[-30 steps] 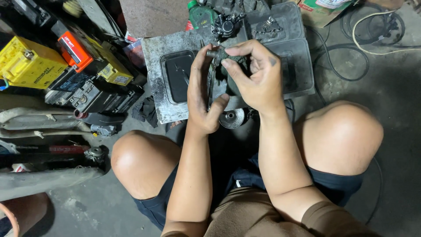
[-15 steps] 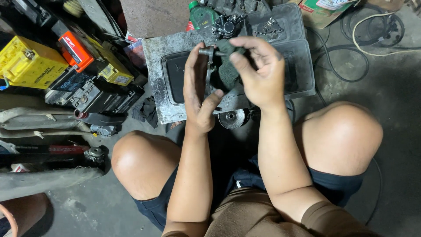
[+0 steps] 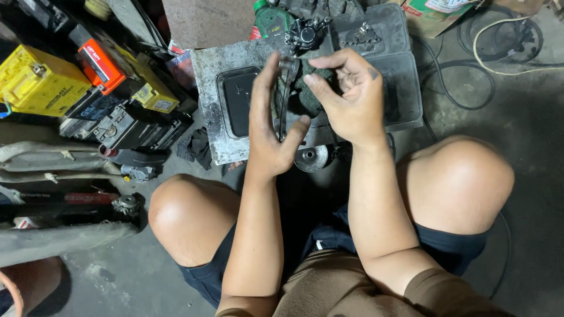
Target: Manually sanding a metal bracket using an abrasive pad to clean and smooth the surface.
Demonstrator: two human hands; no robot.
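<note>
Nearest the camera, two bare knees frame the work area; the person squats over a concrete floor [image 3: 117, 282] with both forearms extended forward.

Left hand [image 3: 271, 126]: palm upright, fingers straight and together, thumb spread out to the side. It supports a thin dark part [image 3: 286, 97] that stands on edge against the palm. The fingers are not curled round the part; it appears to rest against them, with the thumb propping its lower end.

Right hand [image 3: 351, 98]: fingers partly curled, thumb and forefinger brought close at the upper end of the thin dark part, apparently pinching or adjusting it. Whether the tips actually grip it cannot be told. Behind this hand sits a dark, rough-surfaced lump, partly hidden.

Progress, as a judgement: the part is lifted clear of the surface and is being handled between both hands, so the work on it looks mid-way. Nothing shows it fitted to anything, and it has not been set down.

Just below the hands, a round metal disc [image 3: 312, 157] lies on the floor. Beyond the hands, a grey metal slab [image 3: 205, 88] carries a black rectangular tray [image 3: 235, 100]; a second black tray [image 3: 405, 94] lies to the right. At the far edge sit a small black mechanical assembly [image 3: 304, 35] and a green container [image 3: 271, 19]. Left of the slab, well apart, stand boxy batteries, one yellow [image 3: 35, 82]. Cables [image 3: 499, 53] coil at far right.
</note>
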